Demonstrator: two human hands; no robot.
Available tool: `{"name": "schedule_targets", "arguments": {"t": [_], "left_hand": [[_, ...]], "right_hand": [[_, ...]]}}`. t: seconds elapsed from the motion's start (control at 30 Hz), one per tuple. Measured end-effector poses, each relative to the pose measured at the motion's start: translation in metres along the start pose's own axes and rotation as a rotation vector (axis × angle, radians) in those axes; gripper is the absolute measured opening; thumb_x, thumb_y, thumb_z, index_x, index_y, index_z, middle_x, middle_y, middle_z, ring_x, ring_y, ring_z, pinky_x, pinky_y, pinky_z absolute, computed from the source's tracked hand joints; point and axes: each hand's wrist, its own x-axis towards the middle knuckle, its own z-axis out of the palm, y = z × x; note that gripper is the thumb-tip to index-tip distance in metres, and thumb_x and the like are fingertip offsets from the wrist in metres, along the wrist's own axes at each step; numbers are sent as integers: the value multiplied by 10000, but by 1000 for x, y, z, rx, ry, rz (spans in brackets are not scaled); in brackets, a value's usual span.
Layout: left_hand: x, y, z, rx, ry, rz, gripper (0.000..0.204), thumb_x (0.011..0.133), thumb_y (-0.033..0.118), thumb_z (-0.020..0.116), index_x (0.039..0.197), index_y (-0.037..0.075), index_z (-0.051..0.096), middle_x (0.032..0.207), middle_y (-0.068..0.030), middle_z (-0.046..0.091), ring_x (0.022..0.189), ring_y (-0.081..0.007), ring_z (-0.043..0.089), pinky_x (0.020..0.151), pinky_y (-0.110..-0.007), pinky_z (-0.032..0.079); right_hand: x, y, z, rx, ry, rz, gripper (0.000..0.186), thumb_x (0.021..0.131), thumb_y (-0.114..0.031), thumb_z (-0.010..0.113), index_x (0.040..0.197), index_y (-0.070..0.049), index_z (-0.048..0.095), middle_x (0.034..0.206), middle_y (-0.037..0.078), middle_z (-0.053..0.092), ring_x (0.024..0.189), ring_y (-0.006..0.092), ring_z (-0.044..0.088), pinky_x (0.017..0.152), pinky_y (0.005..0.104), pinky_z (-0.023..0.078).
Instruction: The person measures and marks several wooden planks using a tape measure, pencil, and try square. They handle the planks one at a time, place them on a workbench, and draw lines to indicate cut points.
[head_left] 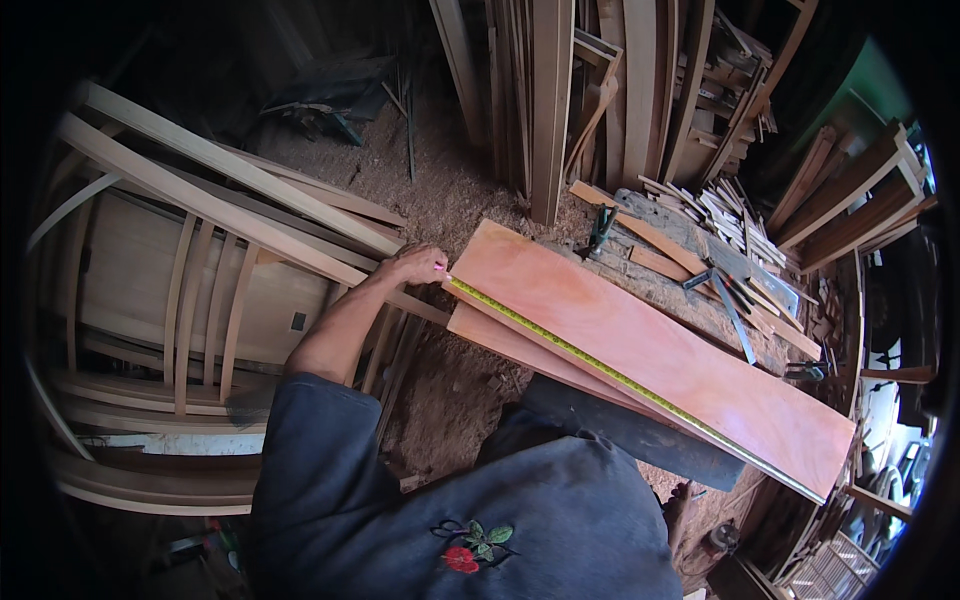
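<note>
A long reddish wooden board (640, 330) lies slanting from upper left to lower right in front of me, with a second board (520, 352) partly under it. A yellow tape measure (575, 352) is stretched along the near edge of the upper board. My left hand (418, 264) is closed at the board's left end, its fingertips pinching the tape's end. My right hand (681, 497) shows only in part beside my dark shirt, below the boards. Its fingers are mostly hidden, so I cannot make out what it holds.
Behind the boards a workbench (650, 215) carries a clamp (600, 230), a try square (733, 315), wood strips and offcuts. Curved wooden frames (200, 290) stand at left. Upright planks (552, 110) lean at the back. Sawdust covers the floor (440, 200).
</note>
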Motion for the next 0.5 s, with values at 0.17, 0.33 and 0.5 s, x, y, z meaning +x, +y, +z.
{"name": "schedule_targets", "arguments": {"t": [0.17, 0.33, 0.5], "left_hand": [[14, -25, 5, -10, -68, 23, 315, 885, 354, 746, 964, 51, 779, 862, -168, 750, 844, -316, 733, 783, -441, 553], [32, -42, 20, -19, -203, 49, 371, 877, 384, 727, 1079, 79, 787, 1000, -196, 765, 950, -327, 736, 833, -454, 555], [43, -56, 31, -85, -250, 41, 447, 920, 466, 696, 1066, 50, 772, 969, -192, 760, 909, -311, 730, 822, -451, 552]], "right_hand": [[-10, 4, 9, -53, -5, 17, 378, 999, -431, 689, 926, -61, 664, 669, -8, 548, 451, 85, 424, 406, 257, 303], [-15, 6, 13, -76, -13, 32, 349, 1000, -421, 690, 908, -85, 667, 652, -20, 544, 450, 78, 422, 410, 257, 307], [-15, 8, 15, -94, -3, 35, 353, 999, -426, 693, 893, -90, 668, 647, -20, 551, 450, 76, 427, 411, 257, 308]]}}
